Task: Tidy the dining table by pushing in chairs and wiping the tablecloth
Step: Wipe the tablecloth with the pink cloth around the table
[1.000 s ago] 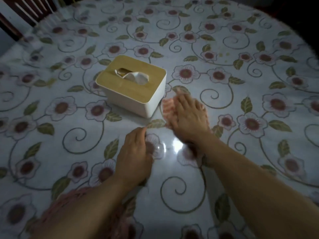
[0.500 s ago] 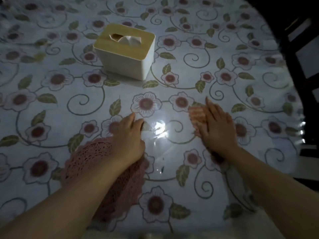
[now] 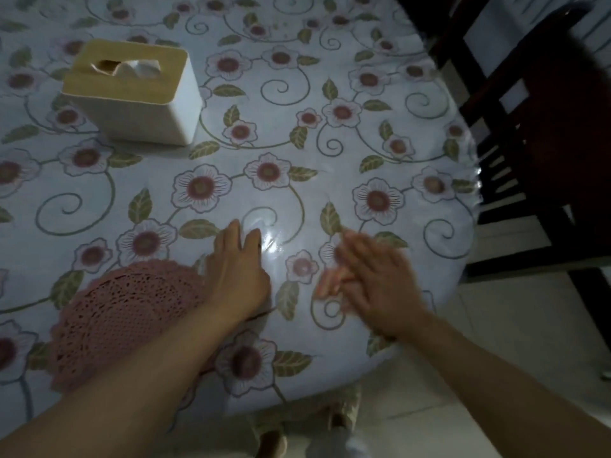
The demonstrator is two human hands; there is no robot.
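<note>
A glossy flowered tablecloth (image 3: 297,94) covers the round table. My right hand (image 3: 373,276), blurred by motion, presses flat on a small orange-pink cloth (image 3: 330,279) near the table's right front edge; only the cloth's left part shows beside my fingers. My left hand (image 3: 236,269) rests palm down on the tablecloth, fingers together, at the right edge of a pink crocheted doily (image 3: 125,312). A dark wooden chair (image 3: 542,127) stands to the right of the table, apart from its edge.
A white tissue box (image 3: 132,94) with a wooden lid stands at the back left. Pale tiled floor (image 3: 512,325) shows beyond the table's rim at the right and front. My feet are dimly visible below the front edge.
My right hand has slid the cloth toward me and rightward, nearing the table's edge. The view has shifted right, bringing the chair and floor into sight. My left hand stays by the doily.
</note>
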